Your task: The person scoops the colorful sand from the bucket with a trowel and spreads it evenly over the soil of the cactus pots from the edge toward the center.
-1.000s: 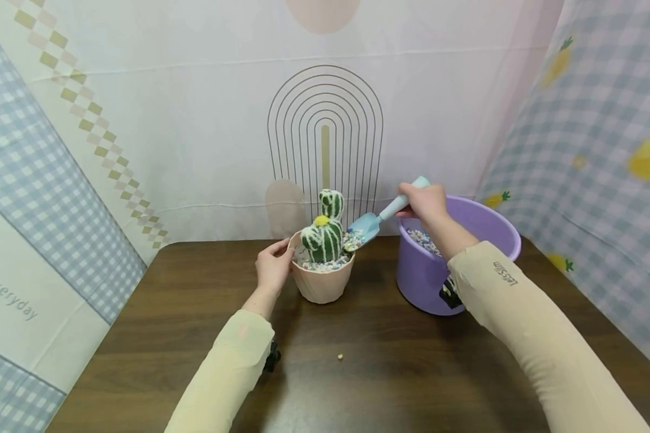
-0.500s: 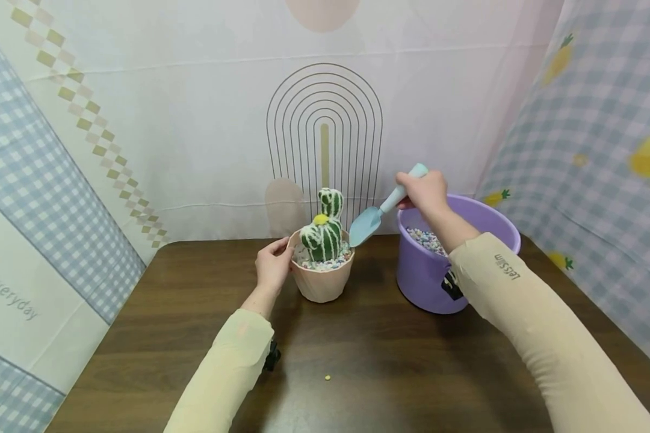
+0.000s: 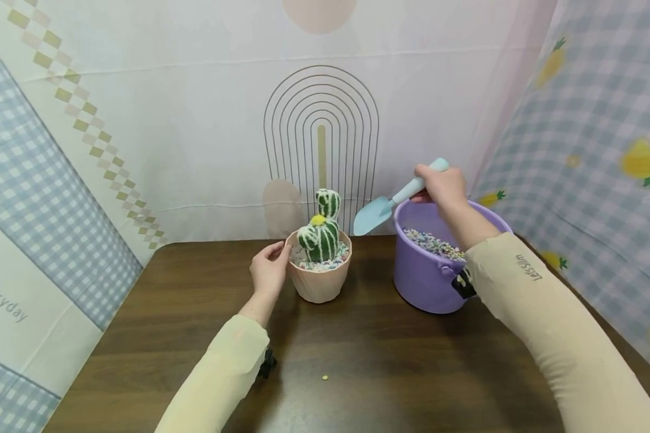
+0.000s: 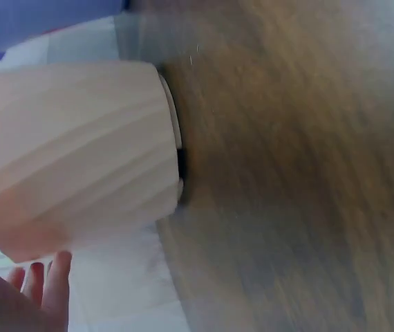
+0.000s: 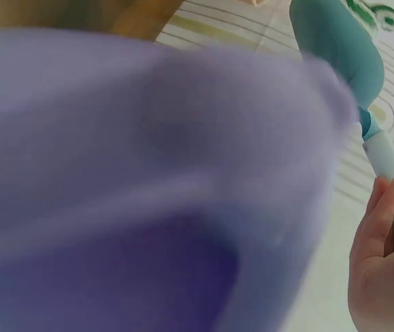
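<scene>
right grip [image 3: 445, 187]: wrapped round the handle of the pale blue trowel [image 3: 374, 215], above the purple bucket [image 3: 428, 282].
trowel: its blade hung in the air between the bucket and the pale pink pot [image 3: 318, 285], tip slanting down toward the pot; no beads showed on it.
left grip [image 3: 269, 267]: fingertips were at the pot's left rim; i could not tell whether they pinched it or only touched.
pot: stood upright on the table [image 3: 390, 361], a cactus [image 3: 327, 242] set in its mixed-colour beads [image 3: 336, 262].
step in hand: seemed to be moving beads by trowel between bucket and pot.
doing it well: a load would have wanted a level blade, then a slow tip low over the rim beside the cactus, the left grip steadying the pot.
bucket: its beads [image 3: 434, 243] lay below the rim, so the blade needed a steep dip past the wall.
edges: pot and bucket stood toward the table's back, near the printed cloth [image 3: 195, 138], which limited swings behind.
room: the gap between pot and bucket looked wide enough for the blade; a lone yellow bead [image 3: 325, 377] lay nearer the person.
</scene>
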Tool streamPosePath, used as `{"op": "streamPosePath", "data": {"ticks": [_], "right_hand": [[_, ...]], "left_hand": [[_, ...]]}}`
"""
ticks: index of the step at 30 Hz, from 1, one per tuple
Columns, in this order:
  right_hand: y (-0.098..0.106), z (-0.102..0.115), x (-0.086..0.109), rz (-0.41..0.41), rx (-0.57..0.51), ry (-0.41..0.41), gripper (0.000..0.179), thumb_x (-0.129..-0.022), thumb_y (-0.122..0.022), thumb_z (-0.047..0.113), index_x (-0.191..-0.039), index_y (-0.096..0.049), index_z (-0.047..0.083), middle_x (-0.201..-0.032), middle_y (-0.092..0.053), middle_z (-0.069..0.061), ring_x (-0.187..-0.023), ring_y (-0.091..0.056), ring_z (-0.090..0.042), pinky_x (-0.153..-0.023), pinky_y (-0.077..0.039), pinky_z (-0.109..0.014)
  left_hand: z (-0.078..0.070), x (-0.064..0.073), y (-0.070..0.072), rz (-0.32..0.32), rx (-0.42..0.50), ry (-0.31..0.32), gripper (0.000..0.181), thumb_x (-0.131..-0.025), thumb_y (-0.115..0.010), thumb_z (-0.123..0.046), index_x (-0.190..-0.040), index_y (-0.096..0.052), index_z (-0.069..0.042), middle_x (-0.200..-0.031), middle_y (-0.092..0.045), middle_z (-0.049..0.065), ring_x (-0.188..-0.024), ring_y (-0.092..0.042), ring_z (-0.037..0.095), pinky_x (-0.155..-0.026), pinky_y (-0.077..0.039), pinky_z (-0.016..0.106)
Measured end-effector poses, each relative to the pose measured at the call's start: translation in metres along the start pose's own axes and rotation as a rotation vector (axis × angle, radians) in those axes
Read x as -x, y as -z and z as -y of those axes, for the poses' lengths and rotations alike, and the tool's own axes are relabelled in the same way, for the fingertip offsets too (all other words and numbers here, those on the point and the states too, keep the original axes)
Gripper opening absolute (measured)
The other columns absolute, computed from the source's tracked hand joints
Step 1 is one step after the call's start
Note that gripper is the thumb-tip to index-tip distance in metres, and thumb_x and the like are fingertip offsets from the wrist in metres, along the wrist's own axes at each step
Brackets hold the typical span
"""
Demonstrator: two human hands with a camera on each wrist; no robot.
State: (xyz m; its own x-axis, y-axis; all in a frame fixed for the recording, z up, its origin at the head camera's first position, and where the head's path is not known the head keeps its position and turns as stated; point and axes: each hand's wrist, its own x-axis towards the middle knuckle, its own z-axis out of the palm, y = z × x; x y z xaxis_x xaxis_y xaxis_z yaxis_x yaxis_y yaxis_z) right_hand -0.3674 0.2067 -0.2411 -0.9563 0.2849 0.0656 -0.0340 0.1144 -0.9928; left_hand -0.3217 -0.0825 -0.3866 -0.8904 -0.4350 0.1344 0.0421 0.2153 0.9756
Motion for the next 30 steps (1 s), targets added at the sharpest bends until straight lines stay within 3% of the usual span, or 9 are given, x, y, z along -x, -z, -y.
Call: {"op": "streamPosePath", "data": {"ticks": [5, 9, 14, 19, 23, 27, 30], "right_hand": [[0.029, 0.005, -0.002, -0.025, -0.131, -0.015, 0.011, -0.083, -0.055, 0.012, -0.083, -0.047, 0.005, -0.048, -0.060, 0.003, -0.039, -0.059, -0.009, -0.042, -0.052, -0.021], [0.057, 0.007, -0.006, -0.061, -0.220, -0.045, 0.011, -0.083, -0.055, 0.011, -0.084, -0.046, 0.005, -0.047, -0.060, 0.001, -0.040, -0.060, -0.011, -0.041, -0.052, -0.023], [0.088, 0.003, -0.009, -0.100, -0.272, -0.094, 0.014, -0.084, -0.054, 0.009, -0.087, -0.041, 0.005, -0.049, -0.060, -0.001, -0.042, -0.061, -0.013, -0.042, -0.052, -0.023], [0.104, -0.004, -0.010, -0.123, -0.265, -0.115, 0.014, -0.085, -0.053, 0.010, -0.089, -0.040, 0.005, -0.049, -0.060, -0.001, -0.043, -0.061, -0.012, -0.043, -0.053, -0.023], [0.112, -0.011, -0.011, -0.152, -0.241, -0.126, 0.015, -0.085, -0.054, 0.011, -0.090, -0.041, 0.005, -0.048, -0.060, 0.000, -0.043, -0.061, -0.011, -0.044, -0.053, -0.022], [0.118, -0.019, -0.012, -0.171, -0.186, -0.124, 0.015, -0.084, -0.054, 0.011, -0.090, -0.042, 0.005, -0.048, -0.060, 0.002, -0.042, -0.061, -0.010, -0.045, -0.053, -0.021], [0.121, -0.026, -0.014, -0.179, -0.066, -0.093, 0.013, -0.084, -0.055, 0.013, -0.088, -0.045, 0.005, -0.050, -0.058, 0.007, -0.042, -0.061, -0.008, -0.047, -0.054, -0.021]], "left_hand": [[-0.008, 0.014, 0.006, -0.031, -0.008, -0.118, 0.028, -0.084, -0.068, -0.025, -0.106, -0.070, -0.007, -0.102, -0.071, 0.011, -0.095, -0.066, 0.020, -0.080, -0.053, 0.027], [-0.024, 0.030, 0.004, -0.030, 0.018, -0.253, 0.024, -0.083, -0.070, -0.022, -0.103, -0.070, -0.008, -0.096, -0.072, 0.009, -0.089, -0.065, 0.018, -0.072, -0.047, 0.021], [-0.047, 0.054, -0.009, 0.061, 0.122, -0.438, 0.023, -0.082, -0.071, -0.014, -0.102, -0.070, -0.002, -0.096, -0.071, 0.013, -0.085, -0.066, 0.022, -0.067, -0.053, 0.018], [-0.069, 0.074, -0.026, 0.122, 0.205, -0.560, 0.023, -0.082, -0.069, -0.010, -0.103, -0.069, -0.001, -0.098, -0.069, 0.016, -0.086, -0.067, 0.024, -0.068, -0.058, 0.024], [-0.077, 0.084, -0.047, 0.239, 0.166, -0.554, 0.026, -0.082, -0.070, -0.015, -0.106, -0.069, -0.005, -0.102, -0.070, 0.012, -0.088, -0.067, 0.022, -0.070, -0.057, 0.024], [-0.079, 0.090, -0.074, 0.354, 0.104, -0.452, 0.032, -0.084, -0.069, -0.022, -0.113, -0.067, -0.009, -0.108, -0.069, 0.007, -0.090, -0.067, 0.019, -0.076, -0.057, 0.026], [-0.079, 0.092, -0.093, 0.410, 0.067, -0.347, 0.039, -0.084, -0.069, -0.027, -0.119, -0.064, -0.010, -0.112, -0.068, 0.006, -0.093, -0.067, 0.019, -0.078, -0.055, 0.024]]}}
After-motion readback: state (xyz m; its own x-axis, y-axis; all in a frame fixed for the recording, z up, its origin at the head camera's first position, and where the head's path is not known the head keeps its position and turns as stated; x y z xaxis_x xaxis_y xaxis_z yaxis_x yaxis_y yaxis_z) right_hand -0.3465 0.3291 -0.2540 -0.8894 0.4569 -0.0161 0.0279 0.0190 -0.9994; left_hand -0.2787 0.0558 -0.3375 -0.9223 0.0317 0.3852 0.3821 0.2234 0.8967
